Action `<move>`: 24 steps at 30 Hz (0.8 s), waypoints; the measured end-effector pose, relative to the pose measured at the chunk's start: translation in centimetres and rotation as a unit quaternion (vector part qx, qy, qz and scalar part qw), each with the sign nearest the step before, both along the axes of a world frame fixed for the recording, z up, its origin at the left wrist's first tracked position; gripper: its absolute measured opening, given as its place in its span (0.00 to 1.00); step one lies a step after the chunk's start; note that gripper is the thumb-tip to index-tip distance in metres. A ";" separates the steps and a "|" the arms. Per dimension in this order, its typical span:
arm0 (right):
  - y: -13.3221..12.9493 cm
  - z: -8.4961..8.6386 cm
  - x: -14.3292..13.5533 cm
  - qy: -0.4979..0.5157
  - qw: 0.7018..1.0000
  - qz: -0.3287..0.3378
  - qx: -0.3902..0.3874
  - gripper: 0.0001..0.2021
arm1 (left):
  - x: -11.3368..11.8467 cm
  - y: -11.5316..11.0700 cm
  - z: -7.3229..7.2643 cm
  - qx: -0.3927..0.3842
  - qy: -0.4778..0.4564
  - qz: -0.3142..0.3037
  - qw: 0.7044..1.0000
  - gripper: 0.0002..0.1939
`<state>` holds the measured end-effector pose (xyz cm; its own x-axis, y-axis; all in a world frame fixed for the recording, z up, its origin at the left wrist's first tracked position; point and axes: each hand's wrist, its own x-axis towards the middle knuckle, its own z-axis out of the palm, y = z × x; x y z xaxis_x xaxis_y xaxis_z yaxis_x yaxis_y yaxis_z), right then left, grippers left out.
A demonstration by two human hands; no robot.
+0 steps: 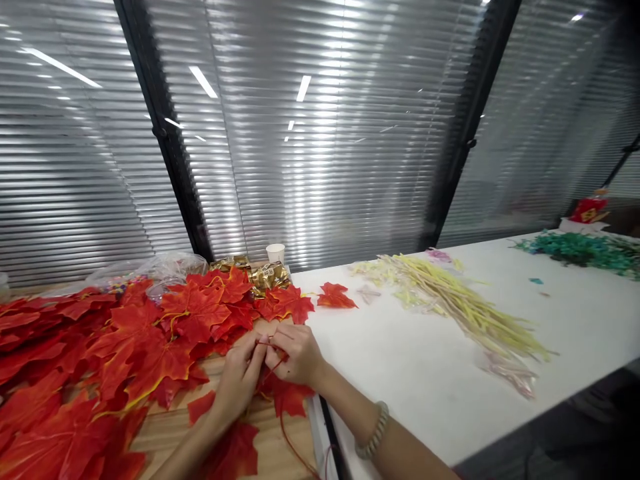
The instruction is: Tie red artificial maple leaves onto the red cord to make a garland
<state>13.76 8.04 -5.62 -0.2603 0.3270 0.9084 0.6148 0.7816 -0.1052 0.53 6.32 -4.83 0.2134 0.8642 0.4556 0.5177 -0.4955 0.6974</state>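
My left hand (242, 371) and my right hand (296, 353) meet at the front of the wooden table, fingertips pinched close together. Between them runs a thin red cord (285, 427), which trails down toward the table's edge. Both hands are closed on this cord. Just below my right hand lies a red artificial maple leaf (290, 398), partly hidden by the hand; whether it is attached to the cord I cannot tell. A big heap of red maple leaves (165, 327) with yellow stems spreads to the left of my hands.
Behind the heap are clear plastic bags (175, 267), gold foil packets (270, 277) and a white paper cup (275, 253). A white table (380, 373) adjoins on the right, bearing a single red leaf (336, 296), a yellow stem bundle (465, 307) and green artificial foliage (585, 252). Blinds stand behind.
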 end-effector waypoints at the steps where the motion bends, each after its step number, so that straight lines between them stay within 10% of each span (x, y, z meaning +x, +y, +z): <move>1: 0.1 -0.1 0.0 0.002 1.000 0.001 -0.003 0.08 | -0.1 0.1 -0.1 -0.002 0.001 -0.006 1.000 0.17; 24: -0.4 0.0 0.1 0.037 0.999 0.019 -0.024 0.10 | -0.5 0.2 0.4 0.069 0.034 -0.059 0.995 0.15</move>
